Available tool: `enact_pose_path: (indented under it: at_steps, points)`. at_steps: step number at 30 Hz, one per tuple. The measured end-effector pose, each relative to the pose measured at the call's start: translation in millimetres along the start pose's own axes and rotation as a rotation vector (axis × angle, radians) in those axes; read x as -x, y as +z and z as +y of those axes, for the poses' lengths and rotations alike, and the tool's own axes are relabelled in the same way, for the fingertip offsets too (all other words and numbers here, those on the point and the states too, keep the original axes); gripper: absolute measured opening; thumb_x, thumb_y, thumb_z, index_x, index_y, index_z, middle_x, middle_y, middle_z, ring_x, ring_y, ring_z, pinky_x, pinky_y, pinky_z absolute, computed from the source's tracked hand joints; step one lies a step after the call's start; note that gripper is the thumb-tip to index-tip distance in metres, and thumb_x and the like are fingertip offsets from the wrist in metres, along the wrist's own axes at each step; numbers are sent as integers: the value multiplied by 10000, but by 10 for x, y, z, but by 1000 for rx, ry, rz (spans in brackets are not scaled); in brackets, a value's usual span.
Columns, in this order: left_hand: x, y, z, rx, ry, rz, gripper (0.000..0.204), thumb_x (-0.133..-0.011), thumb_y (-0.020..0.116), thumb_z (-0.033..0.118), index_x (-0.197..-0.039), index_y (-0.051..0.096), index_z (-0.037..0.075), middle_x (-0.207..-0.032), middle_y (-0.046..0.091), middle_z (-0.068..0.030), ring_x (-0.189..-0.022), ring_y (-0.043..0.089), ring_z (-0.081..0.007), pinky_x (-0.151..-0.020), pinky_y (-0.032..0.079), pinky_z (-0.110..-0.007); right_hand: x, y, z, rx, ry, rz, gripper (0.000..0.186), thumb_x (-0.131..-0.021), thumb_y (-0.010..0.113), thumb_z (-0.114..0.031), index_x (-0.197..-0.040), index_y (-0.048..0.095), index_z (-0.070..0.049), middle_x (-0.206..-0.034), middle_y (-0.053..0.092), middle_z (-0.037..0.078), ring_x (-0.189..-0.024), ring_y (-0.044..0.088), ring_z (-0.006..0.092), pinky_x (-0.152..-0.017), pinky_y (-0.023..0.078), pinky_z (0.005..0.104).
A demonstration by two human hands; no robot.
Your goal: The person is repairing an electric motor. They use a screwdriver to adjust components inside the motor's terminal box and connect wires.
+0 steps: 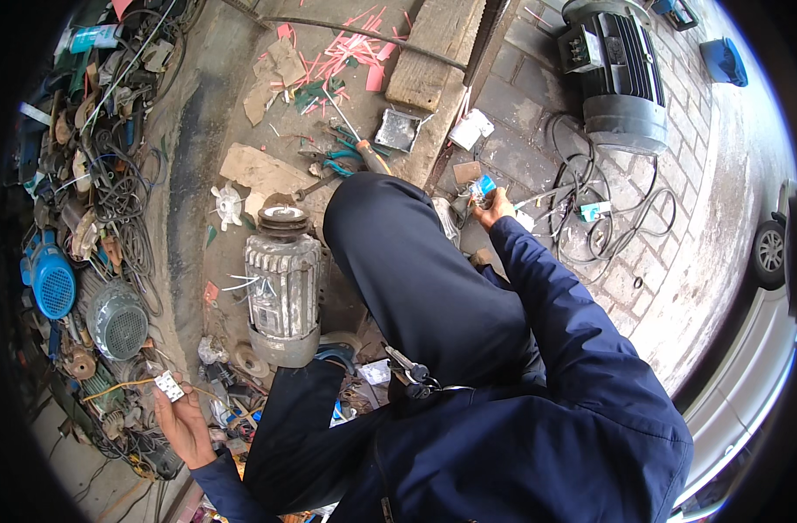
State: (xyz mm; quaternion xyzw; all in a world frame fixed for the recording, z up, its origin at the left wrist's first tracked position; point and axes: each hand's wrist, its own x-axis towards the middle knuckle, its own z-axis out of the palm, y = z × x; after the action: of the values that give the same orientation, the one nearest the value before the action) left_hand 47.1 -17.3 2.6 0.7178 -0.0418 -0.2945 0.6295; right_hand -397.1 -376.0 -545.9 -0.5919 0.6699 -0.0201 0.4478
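Note:
My left hand (182, 418), low at the left, has its fingers closed on a small white terminal block (170, 385) with yellow wire beside it. My right hand (494, 207), beyond my bent knee, grips a small blue object (482, 186), its exact kind unclear, with small metal pieces at the fingertips. Left of the knee stands a grey electric motor (281, 288) with a pulley (283, 222) and loose pale wires. A white fan (227, 205) lies near it. Above the knee are a screwdriver (372, 155), teal-handled pliers (339, 164) and a small metal box (398, 131).
A pile of motors, cables and scrap (119, 227) lines the left. Pink strips (355, 44) and a wooden plank (433, 52) lie at the top. A black motor (620, 96), coiled cables (581, 209) and a blue bucket (723, 61) are on the pavement; a car (747, 375) stands far right.

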Motion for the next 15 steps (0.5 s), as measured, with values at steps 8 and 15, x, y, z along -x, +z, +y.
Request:
enact_pose_path:
  at_steps: [8,15]
  points:
    - [6,-31,4,12,-7,28,286,-1087,584,238,-1247,623,4,-1172,706,-165,-950,660,-199,-861,553,-318,-178,-105,103,-22,-82,-91,479,-726,828,-253,-1118,728,3,-1005,760,202,-942,742,334,-869,570,394]
    - [20,-17,4,19,-2,18,285,-1087,583,228,-1248,618,-5,-1176,706,-169,-965,663,-203,-872,553,-322,-362,-332,-23,7,-142,-129,477,-645,819,-155,-1111,760,-72,-882,709,96,-838,690,245,-800,553,352]
